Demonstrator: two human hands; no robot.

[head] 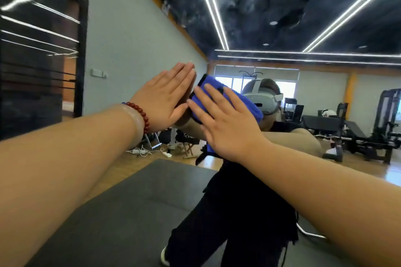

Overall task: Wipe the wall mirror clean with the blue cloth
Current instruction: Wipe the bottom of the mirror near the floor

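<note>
Straight ahead in the head view, both bare arms reach out to the wall mirror [321,97], and the two hands meet the glass just beside each other near the middle of the picture. The left hand [167,97] lies flat against the glass with its fingers [184,71] straight and held together, pointing up and to the right; it holds nothing. A red bead bracelet [141,115] circles that wrist. The right hand [225,123] lies flat on the blue cloth [243,102], its fingers straight and slightly spread, pressing the cloth to the mirror rather than curling round it. The cloth is folded into a thick pad, and its blue edges show above and to the right of the hand, with a little more below the wrist. In the glass behind the hands stands the person's reflection, dressed in black and wearing a white headset [264,99]. Dark gym machines [379,123] stand on a wooden floor at the right, white light strips [212,6] cross the dark ceiling, and a grey mat [130,212] fills the lower part.
</note>
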